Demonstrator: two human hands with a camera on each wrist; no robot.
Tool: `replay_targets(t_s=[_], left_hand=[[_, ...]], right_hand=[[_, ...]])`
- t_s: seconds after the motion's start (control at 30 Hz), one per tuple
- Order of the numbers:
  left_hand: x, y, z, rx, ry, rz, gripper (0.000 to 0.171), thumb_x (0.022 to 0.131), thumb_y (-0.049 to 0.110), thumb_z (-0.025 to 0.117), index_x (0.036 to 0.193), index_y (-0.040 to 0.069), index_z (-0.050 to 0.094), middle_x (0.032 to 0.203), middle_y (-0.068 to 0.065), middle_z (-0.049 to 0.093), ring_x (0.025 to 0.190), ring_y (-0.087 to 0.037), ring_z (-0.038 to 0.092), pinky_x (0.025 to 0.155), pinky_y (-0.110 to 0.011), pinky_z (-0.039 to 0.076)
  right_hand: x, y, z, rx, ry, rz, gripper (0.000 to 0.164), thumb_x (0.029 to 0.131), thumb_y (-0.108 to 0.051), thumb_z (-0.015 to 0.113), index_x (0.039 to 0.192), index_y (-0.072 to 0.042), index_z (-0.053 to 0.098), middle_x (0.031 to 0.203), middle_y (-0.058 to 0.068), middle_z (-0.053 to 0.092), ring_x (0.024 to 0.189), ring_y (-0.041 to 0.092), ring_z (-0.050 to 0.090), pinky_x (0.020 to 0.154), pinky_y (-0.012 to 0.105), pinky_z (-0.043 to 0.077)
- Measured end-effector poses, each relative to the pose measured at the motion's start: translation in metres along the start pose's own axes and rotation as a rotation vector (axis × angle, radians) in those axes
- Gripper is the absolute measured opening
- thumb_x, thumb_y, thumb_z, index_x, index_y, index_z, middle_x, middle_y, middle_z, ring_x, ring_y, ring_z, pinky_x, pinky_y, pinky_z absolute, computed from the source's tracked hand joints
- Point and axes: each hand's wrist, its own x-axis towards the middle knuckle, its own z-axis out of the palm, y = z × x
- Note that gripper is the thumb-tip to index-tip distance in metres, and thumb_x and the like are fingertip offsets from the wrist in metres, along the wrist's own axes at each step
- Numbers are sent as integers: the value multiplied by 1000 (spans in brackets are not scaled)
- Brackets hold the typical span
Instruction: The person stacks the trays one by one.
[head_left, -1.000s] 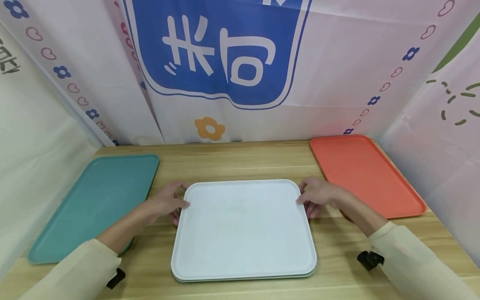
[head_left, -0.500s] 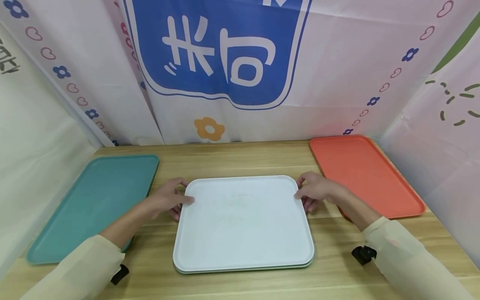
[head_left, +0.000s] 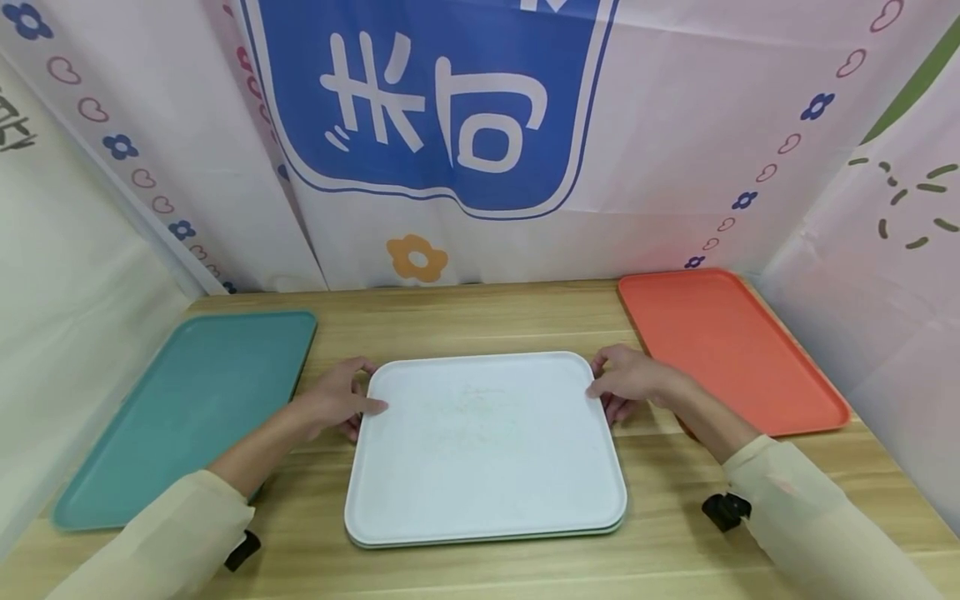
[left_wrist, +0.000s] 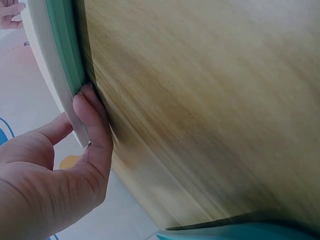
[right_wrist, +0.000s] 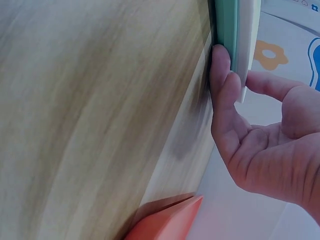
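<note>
A white rectangular tray [head_left: 483,450] lies on top of green trays [left_wrist: 65,45] in the middle of the wooden table. My left hand [head_left: 336,402] holds the white tray near its far left corner, thumb on the top face and fingers curled at the edge. On the opposite side, my right hand [head_left: 632,380] pinches it the same way near the far right corner. Both wrist views show fingertips beside the green trays' edges, just under the white rim. How many green trays are stacked cannot be told.
To the left lies a teal tray [head_left: 195,392], with an orange-red tray [head_left: 727,350] at the far right. Printed white cloth [head_left: 675,167] walls in the back and sides of the table [head_left: 465,321]. Dark straps [head_left: 726,510] show at the sleeves.
Over the last second the white tray and the green ones beneath it have slid slightly away from me, both hands moving along. In the last half second almost nothing has moved.
</note>
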Motion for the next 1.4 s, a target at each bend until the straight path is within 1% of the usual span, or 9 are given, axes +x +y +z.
replay_targets(t_s=[0.33, 0.53, 0.63, 0.73, 0.87, 0.97, 1.03, 1.17, 1.4], left_hand=[[-2, -1, -2, -34, -24, 13, 60, 88, 10, 67, 135, -2, 32, 78, -16, 57, 53, -22, 60, 49, -35, 55], [-2, -2, -4, -9, -8, 10, 52, 92, 21, 64, 132, 1, 37, 76, -16, 58, 54, -23, 60, 50, -37, 55], [-4, 0, -4, 51, 20, 64, 47, 94, 23, 61, 129, -1, 40, 78, -15, 57, 56, -24, 60, 52, -35, 54], [-7, 4, -6, 200, 90, 164, 41, 94, 22, 59, 124, -4, 46, 83, -15, 56, 64, -23, 56, 56, -33, 50], [-10, 9, -4, 378, 212, 307, 36, 93, 17, 60, 120, -6, 53, 102, -20, 57, 89, -31, 56, 73, -41, 50], [-12, 14, 2, 416, 270, 397, 34, 92, 13, 61, 119, -6, 55, 115, -24, 56, 107, -37, 52, 87, -49, 48], [-13, 20, 7, 417, 291, 449, 33, 91, 12, 62, 118, -6, 56, 116, -23, 57, 109, -36, 53, 88, -50, 48], [-14, 36, 21, 410, 282, 509, 32, 90, 11, 64, 119, -3, 58, 117, -19, 59, 109, -34, 55, 85, -48, 51], [-12, 64, 44, 399, 159, 550, 32, 90, 13, 65, 119, 2, 60, 114, -12, 64, 104, -28, 60, 82, -39, 54]], right_hand=[[0, 6, -2, 12, -5, -7, 37, 89, -11, 62, 117, 3, 42, 70, 17, 67, 56, 25, 66, 47, 30, 53], [-7, 7, -11, 13, 15, -23, 44, 92, -19, 62, 123, 3, 41, 82, 18, 66, 66, 27, 67, 55, 34, 55], [-12, 7, -18, 23, 41, -28, 46, 91, -21, 63, 124, 3, 40, 86, 19, 65, 69, 26, 66, 60, 38, 56], [-18, 10, -25, 24, 70, -53, 46, 92, -22, 63, 122, 4, 40, 89, 21, 65, 73, 28, 65, 63, 40, 56], [-24, 17, -36, 24, 123, -89, 45, 92, -24, 63, 119, 5, 43, 91, 22, 63, 77, 30, 64, 65, 40, 55], [-28, 22, -45, 15, 169, -111, 45, 92, -25, 63, 119, 6, 45, 92, 23, 62, 79, 32, 63, 65, 40, 55], [-31, 25, -51, -2, 204, -135, 45, 92, -25, 62, 119, 7, 46, 94, 24, 62, 81, 33, 63, 66, 40, 55], [-37, 33, -63, -70, 273, -193, 42, 93, -24, 61, 119, 7, 48, 98, 22, 64, 86, 32, 64, 70, 38, 55], [-44, 45, -78, -155, 359, -239, 42, 95, -24, 58, 124, 6, 50, 106, 23, 63, 91, 33, 64, 74, 42, 55]])
